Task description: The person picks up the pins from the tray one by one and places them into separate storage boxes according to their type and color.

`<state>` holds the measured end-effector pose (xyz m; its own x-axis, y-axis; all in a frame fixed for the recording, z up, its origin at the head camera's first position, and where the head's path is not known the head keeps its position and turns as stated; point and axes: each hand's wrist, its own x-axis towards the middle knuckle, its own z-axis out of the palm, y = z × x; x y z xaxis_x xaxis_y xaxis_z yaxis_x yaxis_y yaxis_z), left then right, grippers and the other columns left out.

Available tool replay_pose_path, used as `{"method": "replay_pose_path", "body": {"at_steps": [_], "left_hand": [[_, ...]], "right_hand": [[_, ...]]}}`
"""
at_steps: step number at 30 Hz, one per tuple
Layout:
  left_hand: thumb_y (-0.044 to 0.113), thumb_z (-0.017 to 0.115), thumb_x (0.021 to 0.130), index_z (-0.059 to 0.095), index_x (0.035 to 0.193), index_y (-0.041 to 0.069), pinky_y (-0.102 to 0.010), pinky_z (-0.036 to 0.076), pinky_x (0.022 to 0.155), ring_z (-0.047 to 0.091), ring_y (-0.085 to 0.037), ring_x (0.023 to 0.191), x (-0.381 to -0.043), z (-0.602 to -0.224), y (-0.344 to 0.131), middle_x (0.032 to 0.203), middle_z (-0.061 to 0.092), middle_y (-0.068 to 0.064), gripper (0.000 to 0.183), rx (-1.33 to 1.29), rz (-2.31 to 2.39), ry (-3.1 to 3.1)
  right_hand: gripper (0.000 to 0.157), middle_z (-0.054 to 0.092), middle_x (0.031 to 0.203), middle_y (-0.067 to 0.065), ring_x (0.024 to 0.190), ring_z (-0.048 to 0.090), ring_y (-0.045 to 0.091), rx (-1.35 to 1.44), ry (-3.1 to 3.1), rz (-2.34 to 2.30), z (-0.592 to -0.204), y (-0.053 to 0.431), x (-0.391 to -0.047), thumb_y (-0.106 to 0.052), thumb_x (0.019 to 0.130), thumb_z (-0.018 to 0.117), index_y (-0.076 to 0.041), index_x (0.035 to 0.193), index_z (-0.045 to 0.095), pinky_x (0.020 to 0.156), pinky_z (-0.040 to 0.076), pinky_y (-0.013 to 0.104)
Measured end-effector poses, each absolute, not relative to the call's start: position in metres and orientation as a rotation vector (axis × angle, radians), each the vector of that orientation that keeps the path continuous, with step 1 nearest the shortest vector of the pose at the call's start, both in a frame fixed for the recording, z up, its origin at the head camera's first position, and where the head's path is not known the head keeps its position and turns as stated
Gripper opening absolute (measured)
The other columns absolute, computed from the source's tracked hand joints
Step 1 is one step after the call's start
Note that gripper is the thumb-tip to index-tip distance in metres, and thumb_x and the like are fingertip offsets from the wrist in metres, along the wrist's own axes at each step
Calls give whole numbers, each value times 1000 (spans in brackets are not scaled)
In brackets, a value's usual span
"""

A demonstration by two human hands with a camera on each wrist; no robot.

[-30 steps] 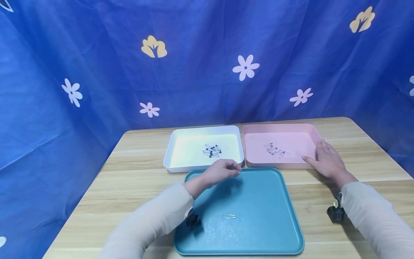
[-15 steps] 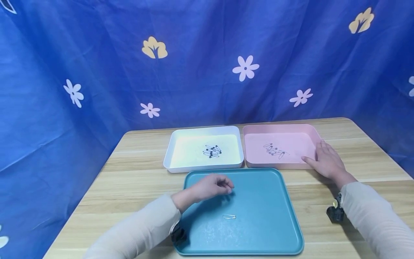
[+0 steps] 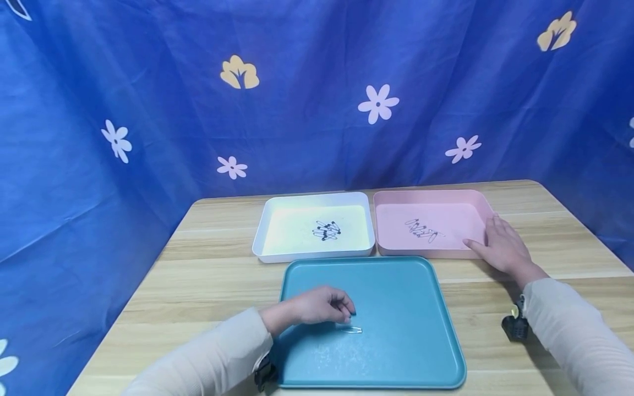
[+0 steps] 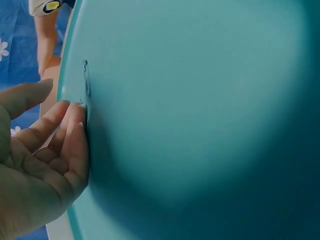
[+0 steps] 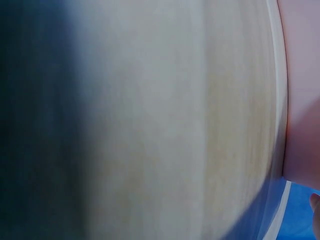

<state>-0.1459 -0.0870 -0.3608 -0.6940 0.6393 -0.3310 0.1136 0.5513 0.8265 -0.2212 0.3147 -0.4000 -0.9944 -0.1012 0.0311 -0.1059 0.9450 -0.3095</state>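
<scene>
A single silver safety pin (image 3: 353,330) lies on the teal tray (image 3: 396,352). Just beside it, low over the tray, is my left hand (image 3: 322,306), with nothing held. The left wrist view shows the left hand's (image 4: 47,160) fingers loosely bent and the thumb apart, close to the near end of the safety pin (image 4: 87,80). My right hand (image 3: 504,248) rests on the front right corner of the pink tray (image 3: 426,253), fingers straight along its side. Only a fingertip (image 5: 316,212) of that hand shows in the right wrist view.
Beyond the teal tray, a white tray (image 3: 287,257) stands left of the pink one. It holds a pile of safety pins (image 3: 326,231) with black parts. Several pins (image 3: 421,231) lie in the pink tray. A blue flowered curtain (image 3: 307,110) hangs behind the wooden table (image 3: 208,264).
My left hand has come back from between the white and pink trays, down towards me, to the safety pin on the teal tray. The right hand stays put.
</scene>
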Motion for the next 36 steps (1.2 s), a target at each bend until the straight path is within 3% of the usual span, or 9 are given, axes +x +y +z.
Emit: {"method": "replay_pose_path", "body": {"at_steps": [7,20,29,36], "left_hand": [[1,64,72,63,82,4,-19,43,60,53,-5,64,-141,-362,-85,69,59,4,10,676,1009,2258],[7,67,73,60,73,13,-14,39,60,45,1,63,-130,-365,-80,66,49,13,9,1011,670,2457],[7,62,77,56,66,14,-14,37,55,42,0,58,-132,-368,-81,60,46,13,15,1041,689,2433],[10,56,82,54,70,14,-16,39,57,44,-1,59,-136,-361,-81,63,49,12,14,948,724,2392]], "right_hand": [[93,-3,132,38,123,-1,45,154,-3099,490,-397,313,-220,-56,84,31,20,127,-1,98,2,52],[93,-4,132,37,123,-2,45,155,-3103,496,-398,314,-221,-57,84,31,19,127,-2,98,2,52],[93,-3,132,37,123,-1,45,157,-3087,504,-399,315,-221,-56,84,32,19,127,-1,97,2,53],[95,-4,132,37,123,-2,45,149,-3097,513,-400,316,-221,-57,83,32,19,127,-2,97,2,54]]}}
